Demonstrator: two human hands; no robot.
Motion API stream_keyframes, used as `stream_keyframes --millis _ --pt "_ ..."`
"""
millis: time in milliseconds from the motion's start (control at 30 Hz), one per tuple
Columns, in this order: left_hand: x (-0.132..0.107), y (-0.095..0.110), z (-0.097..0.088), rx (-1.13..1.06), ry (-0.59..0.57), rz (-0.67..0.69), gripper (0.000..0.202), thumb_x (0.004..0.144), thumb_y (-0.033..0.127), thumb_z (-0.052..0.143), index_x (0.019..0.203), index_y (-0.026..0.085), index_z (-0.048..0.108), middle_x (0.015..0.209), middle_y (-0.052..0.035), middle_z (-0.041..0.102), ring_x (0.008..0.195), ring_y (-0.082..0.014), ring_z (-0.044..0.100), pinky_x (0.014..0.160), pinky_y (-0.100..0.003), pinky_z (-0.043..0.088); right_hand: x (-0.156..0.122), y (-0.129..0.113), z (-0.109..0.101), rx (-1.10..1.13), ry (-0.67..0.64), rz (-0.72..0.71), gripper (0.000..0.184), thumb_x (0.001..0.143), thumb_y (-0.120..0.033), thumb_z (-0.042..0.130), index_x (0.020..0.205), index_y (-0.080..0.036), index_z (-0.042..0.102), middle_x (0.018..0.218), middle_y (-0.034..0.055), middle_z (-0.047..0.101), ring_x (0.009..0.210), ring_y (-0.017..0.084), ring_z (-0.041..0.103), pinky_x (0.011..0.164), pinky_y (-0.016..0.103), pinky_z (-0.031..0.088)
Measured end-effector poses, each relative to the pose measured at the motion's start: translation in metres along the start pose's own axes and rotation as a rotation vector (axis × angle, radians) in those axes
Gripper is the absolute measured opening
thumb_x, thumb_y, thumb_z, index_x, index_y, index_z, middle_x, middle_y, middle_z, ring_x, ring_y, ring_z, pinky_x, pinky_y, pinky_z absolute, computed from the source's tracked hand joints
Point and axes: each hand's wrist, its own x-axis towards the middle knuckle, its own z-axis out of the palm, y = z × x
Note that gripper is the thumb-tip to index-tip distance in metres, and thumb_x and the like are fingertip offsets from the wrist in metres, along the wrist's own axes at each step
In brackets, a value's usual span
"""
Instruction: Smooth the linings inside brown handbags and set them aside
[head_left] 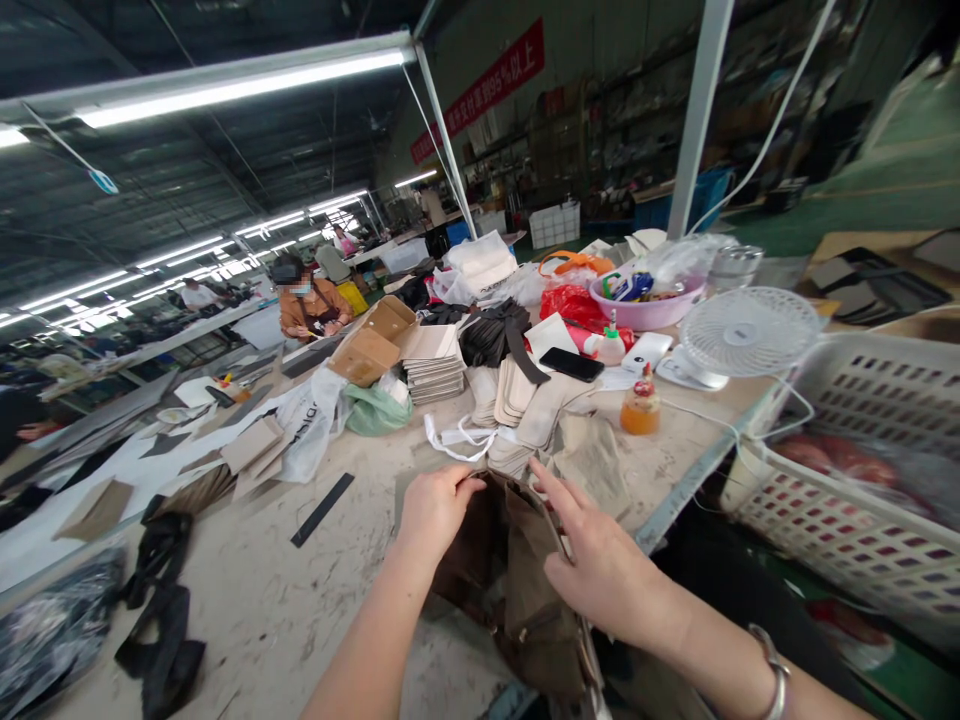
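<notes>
My left hand (435,510) is curled over the upper left edge of a dark brown leather bag piece (510,590) lying at the near edge of the worktable (300,600). My right hand (592,560) rests on the piece's right side, fingers extended flat along its top edge. A metal bracelet (776,675) sits on my right wrist. Just beyond the hands lie beige cut pieces (547,410) and a stack of them.
A black phone (571,364), an orange glue bottle (640,405), a small white fan (742,335) and a pink bowl (649,310) sit at right. A white slotted basket (862,470) hangs off the table's right side. Black straps (157,600) lie left. A seated person (311,300) works farther back.
</notes>
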Motion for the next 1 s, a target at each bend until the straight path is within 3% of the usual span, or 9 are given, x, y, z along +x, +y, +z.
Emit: stream_keyframes --millis 167,367,467,567,667,767,833,933,1000 --pt "-0.006 -0.006 -0.022 0.058 -0.078 0.039 0.018 0.082 0.033 0.059 0.073 0.02 0.068 0.066 0.0002 0.066 0.062 -0.0131 0.056 0.056 -0.023 0.029 0.016 0.012 -0.018 -0.179 0.005 -0.075 0.09 0.063 0.0 0.042 0.146 -0.019 0.014 0.118 0.0093 0.055 0.102 0.02 0.055 0.091 0.034 0.044" --pt "-0.028 0.0 -0.029 0.135 -0.069 -0.013 0.023 0.084 0.038 0.055 0.074 0.019 0.065 0.065 -0.0013 0.065 0.06 -0.0149 0.057 0.055 -0.025 0.028 0.048 -0.001 -0.027 -0.547 0.063 -0.226 0.049 0.078 -0.001 0.04 0.124 -0.015 0.049 0.11 0.0132 0.057 0.103 0.026 0.049 0.087 0.037 0.042" --pt "-0.035 0.002 -0.017 0.122 -0.065 -0.108 0.022 0.085 0.036 0.052 0.084 0.019 0.065 0.075 -0.0055 0.068 0.069 -0.0187 0.061 0.059 -0.026 0.034 0.04 -0.012 -0.01 -0.601 0.087 -0.356 0.032 0.085 -0.007 0.039 0.112 -0.013 0.056 0.111 0.0156 0.055 0.1 0.028 0.047 0.088 0.04 0.041" --pt "-0.04 0.001 -0.007 0.02 -0.081 -0.148 0.026 0.087 0.037 0.048 0.088 0.017 0.065 0.083 -0.0082 0.069 0.077 -0.0207 0.063 0.065 -0.027 0.04 0.014 -0.009 0.023 -0.508 -0.066 -0.449 0.033 0.086 -0.01 0.042 0.116 -0.012 0.054 0.105 0.0136 0.057 0.094 0.025 0.05 0.086 0.038 0.043" --pt "-0.047 -0.002 -0.004 -0.139 -0.15 -0.178 0.024 0.084 0.034 0.05 0.088 0.015 0.065 0.086 -0.0075 0.07 0.08 -0.0213 0.063 0.067 -0.027 0.044 -0.007 0.009 0.061 -0.361 -0.233 -0.349 0.056 0.077 -0.005 0.045 0.133 -0.01 0.041 0.115 0.0144 0.056 0.101 0.022 0.054 0.086 0.032 0.046" --pt "-0.053 -0.001 -0.003 -0.337 -0.211 -0.182 0.021 0.081 0.026 0.051 0.093 0.016 0.066 0.092 -0.0045 0.071 0.085 -0.0205 0.064 0.07 -0.027 0.048 -0.014 0.026 0.089 -0.228 -0.276 -0.307 0.081 0.068 0.0 0.044 0.145 -0.009 0.02 0.144 0.0145 0.035 0.126 0.02 0.041 0.1 0.028 0.039" --pt "-0.054 0.001 -0.003 -0.403 -0.219 -0.195 0.021 0.08 0.023 0.05 0.093 0.017 0.066 0.092 -0.0034 0.071 0.085 -0.0201 0.064 0.072 -0.027 0.049 -0.013 0.03 0.098 -0.201 -0.302 -0.311 0.085 0.066 0.0 0.045 0.145 -0.009 0.017 0.148 0.0139 0.028 0.132 0.02 0.033 0.104 0.028 0.036" --pt "-0.054 0.003 -0.003 -0.401 -0.209 -0.255 0.02 0.079 0.02 0.05 0.089 0.016 0.067 0.088 -0.0035 0.071 0.085 -0.0203 0.065 0.072 -0.028 0.051 -0.014 0.024 0.097 -0.267 -0.4 -0.307 0.079 0.064 -0.003 0.051 0.14 -0.009 0.032 0.134 0.0187 0.047 0.116 0.025 0.052 0.091 0.032 0.047" --pt "-0.052 0.003 -0.003 -0.394 -0.209 -0.296 0.019 0.078 0.019 0.05 0.087 0.016 0.066 0.084 -0.0038 0.071 0.083 -0.0205 0.065 0.07 -0.028 0.051 -0.017 0.017 0.088 -0.362 -0.447 -0.264 0.056 0.066 -0.002 0.051 0.121 -0.006 0.055 0.106 0.0204 0.065 0.092 0.028 0.065 0.076 0.035 0.053"
